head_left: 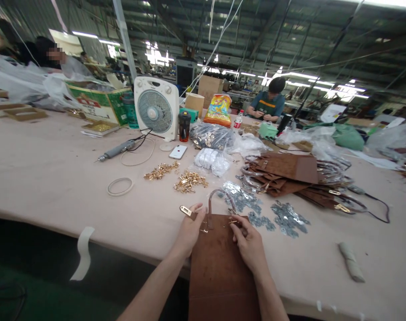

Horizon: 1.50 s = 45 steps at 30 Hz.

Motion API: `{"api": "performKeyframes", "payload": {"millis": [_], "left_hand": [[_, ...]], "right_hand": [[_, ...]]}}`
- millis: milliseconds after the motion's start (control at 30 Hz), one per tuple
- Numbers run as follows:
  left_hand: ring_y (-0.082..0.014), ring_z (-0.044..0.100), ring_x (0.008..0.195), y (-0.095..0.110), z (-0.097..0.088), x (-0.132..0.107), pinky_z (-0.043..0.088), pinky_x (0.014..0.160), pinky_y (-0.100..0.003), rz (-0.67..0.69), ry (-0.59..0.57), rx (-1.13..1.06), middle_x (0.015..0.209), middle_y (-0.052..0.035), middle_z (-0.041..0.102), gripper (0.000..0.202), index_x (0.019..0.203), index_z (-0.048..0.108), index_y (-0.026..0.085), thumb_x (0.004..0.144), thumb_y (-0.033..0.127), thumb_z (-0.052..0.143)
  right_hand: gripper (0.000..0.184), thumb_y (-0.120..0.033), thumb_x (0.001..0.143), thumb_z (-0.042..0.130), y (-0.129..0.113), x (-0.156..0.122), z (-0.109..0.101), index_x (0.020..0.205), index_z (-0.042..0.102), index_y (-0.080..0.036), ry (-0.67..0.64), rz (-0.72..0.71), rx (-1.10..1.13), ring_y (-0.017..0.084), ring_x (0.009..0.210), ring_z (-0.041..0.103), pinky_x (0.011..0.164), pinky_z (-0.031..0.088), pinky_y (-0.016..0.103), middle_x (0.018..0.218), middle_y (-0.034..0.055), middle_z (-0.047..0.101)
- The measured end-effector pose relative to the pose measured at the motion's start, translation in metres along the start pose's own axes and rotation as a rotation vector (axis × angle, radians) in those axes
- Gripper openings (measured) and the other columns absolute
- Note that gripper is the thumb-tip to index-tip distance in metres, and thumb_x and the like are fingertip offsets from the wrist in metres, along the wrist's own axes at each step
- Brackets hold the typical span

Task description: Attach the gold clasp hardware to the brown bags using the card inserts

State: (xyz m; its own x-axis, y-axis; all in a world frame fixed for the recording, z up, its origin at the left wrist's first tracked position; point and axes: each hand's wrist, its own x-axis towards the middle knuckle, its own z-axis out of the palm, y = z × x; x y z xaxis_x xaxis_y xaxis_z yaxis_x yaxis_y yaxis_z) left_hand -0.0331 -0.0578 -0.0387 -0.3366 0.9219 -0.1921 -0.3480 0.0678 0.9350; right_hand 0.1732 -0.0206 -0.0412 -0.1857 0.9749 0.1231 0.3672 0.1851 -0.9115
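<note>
A brown leather bag panel [223, 263] with a looped handle [219, 191] hangs over the table's near edge. My left hand [192, 229] is closed around its upper left edge, by a short strap tipped with a gold slotted plate [185, 210]. A small gold fitting [204, 230] sits on the panel near my left thumb. At the upper right corner, my right hand [248, 240] pinches another small gold fitting [234, 222] against the leather; its fingers partly hide it. Beyond the handle lie loose silver metal plates [243, 196] and a heap of gold fittings [190, 181].
Stacked brown bag panels [286, 171] lie at right, near more silver plates [289, 218]. Farther back are a white box fan [156, 107], a phone [178, 152], an electric screwdriver [117, 150] and a tape roll [120, 187]. A co-worker [268, 104] sits across the table.
</note>
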Motion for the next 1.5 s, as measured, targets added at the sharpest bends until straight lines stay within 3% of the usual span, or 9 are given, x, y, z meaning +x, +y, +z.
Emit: {"api": "performKeyframes", "payload": {"millis": [133, 267, 600, 867, 1000, 1100, 1167, 1233, 1500], "left_hand": [[-0.03, 0.073, 0.109, 0.007, -0.001, -0.003, 0.054, 0.1, -0.043, -0.1, -0.108, -0.077, 0.122, -0.0132, 0.075, 0.072, 0.133, 0.059, 0.02, 0.074, 0.047, 0.09], [-0.0265, 0.075, 0.098, 0.01, -0.002, -0.003, 0.056, 0.093, -0.041, -0.121, -0.145, -0.073, 0.117, -0.0122, 0.076, 0.068, 0.125, 0.062, 0.018, 0.068, 0.037, 0.094], [-0.0272, 0.074, 0.102, 0.011, -0.001, -0.002, 0.056, 0.093, -0.041, -0.175, -0.114, -0.23, 0.12, -0.013, 0.075, 0.075, 0.127, 0.056, 0.019, 0.064, 0.031, 0.094], [-0.0246, 0.075, 0.093, 0.014, -0.002, -0.005, 0.056, 0.091, -0.04, -0.146, -0.132, -0.209, 0.115, -0.0115, 0.077, 0.063, 0.12, 0.061, 0.018, 0.067, 0.032, 0.092], [-0.0241, 0.075, 0.092, 0.01, -0.002, -0.003, 0.057, 0.089, -0.039, -0.131, -0.134, -0.204, 0.115, -0.0108, 0.078, 0.059, 0.116, 0.063, 0.018, 0.067, 0.033, 0.092], [-0.0241, 0.075, 0.092, 0.009, -0.003, -0.003, 0.056, 0.09, -0.039, -0.114, -0.127, -0.178, 0.111, -0.0101, 0.079, 0.058, 0.115, 0.065, 0.018, 0.067, 0.034, 0.092], [-0.0248, 0.075, 0.093, 0.009, -0.002, -0.003, 0.056, 0.091, -0.039, -0.111, -0.112, -0.154, 0.108, -0.0097, 0.079, 0.059, 0.117, 0.067, 0.017, 0.066, 0.033, 0.093], [-0.0258, 0.075, 0.093, 0.01, -0.002, -0.004, 0.056, 0.091, -0.039, -0.124, -0.11, -0.139, 0.105, -0.0098, 0.08, 0.061, 0.118, 0.069, 0.016, 0.064, 0.032, 0.094], [-0.0261, 0.074, 0.096, 0.013, -0.002, -0.002, 0.056, 0.091, -0.04, -0.161, -0.212, -0.166, 0.106, -0.0098, 0.079, 0.053, 0.114, 0.071, 0.016, 0.069, 0.035, 0.091]], "right_hand": [[0.048, -0.055, 0.095, 0.064, 0.003, 0.001, -0.004, 0.125, 0.07, -0.018, -0.034, 0.007, 0.044, 0.018, 0.057, 0.057, 0.059, 0.047, 0.029, 0.061, -0.0024, 0.058], [0.045, -0.053, 0.095, 0.066, 0.005, 0.002, -0.007, 0.124, 0.071, -0.019, -0.079, 0.012, 0.07, 0.018, 0.057, 0.057, 0.059, 0.047, 0.029, 0.063, -0.0019, 0.059], [0.04, -0.051, 0.095, 0.067, 0.012, 0.006, -0.007, 0.121, 0.072, -0.021, -0.135, -0.012, 0.06, 0.015, 0.057, 0.056, 0.057, 0.048, 0.029, 0.086, 0.0042, 0.073], [0.036, -0.05, 0.096, 0.066, 0.005, 0.001, -0.008, 0.116, 0.074, -0.022, -0.112, -0.096, 0.028, 0.013, 0.058, 0.058, 0.058, 0.054, 0.028, 0.114, 0.0084, 0.073], [0.034, -0.049, 0.096, 0.066, 0.006, 0.001, -0.007, 0.115, 0.077, -0.023, -0.107, -0.143, -0.01, 0.014, 0.058, 0.06, 0.056, 0.057, 0.029, 0.114, 0.0095, 0.074], [0.03, -0.046, 0.097, 0.065, 0.006, 0.002, -0.007, 0.115, 0.078, -0.025, -0.064, -0.222, -0.072, 0.022, 0.08, 0.072, 0.074, 0.063, 0.035, 0.116, 0.0096, 0.075], [0.028, -0.042, 0.099, 0.063, 0.008, 0.002, -0.006, 0.116, 0.078, -0.026, -0.042, -0.288, -0.109, 0.027, 0.103, 0.072, 0.093, 0.061, 0.042, 0.117, 0.0096, 0.075], [0.028, -0.038, 0.101, 0.06, 0.01, 0.002, -0.007, 0.12, 0.077, -0.026, -0.049, -0.338, -0.143, 0.028, 0.114, 0.07, 0.103, 0.057, 0.045, 0.12, 0.0095, 0.075], [0.032, -0.029, 0.103, 0.055, 0.014, 0.003, -0.007, 0.13, 0.072, -0.027, -0.078, -0.436, -0.268, 0.027, 0.116, 0.07, 0.104, 0.058, 0.044, 0.125, 0.0086, 0.073]]}}
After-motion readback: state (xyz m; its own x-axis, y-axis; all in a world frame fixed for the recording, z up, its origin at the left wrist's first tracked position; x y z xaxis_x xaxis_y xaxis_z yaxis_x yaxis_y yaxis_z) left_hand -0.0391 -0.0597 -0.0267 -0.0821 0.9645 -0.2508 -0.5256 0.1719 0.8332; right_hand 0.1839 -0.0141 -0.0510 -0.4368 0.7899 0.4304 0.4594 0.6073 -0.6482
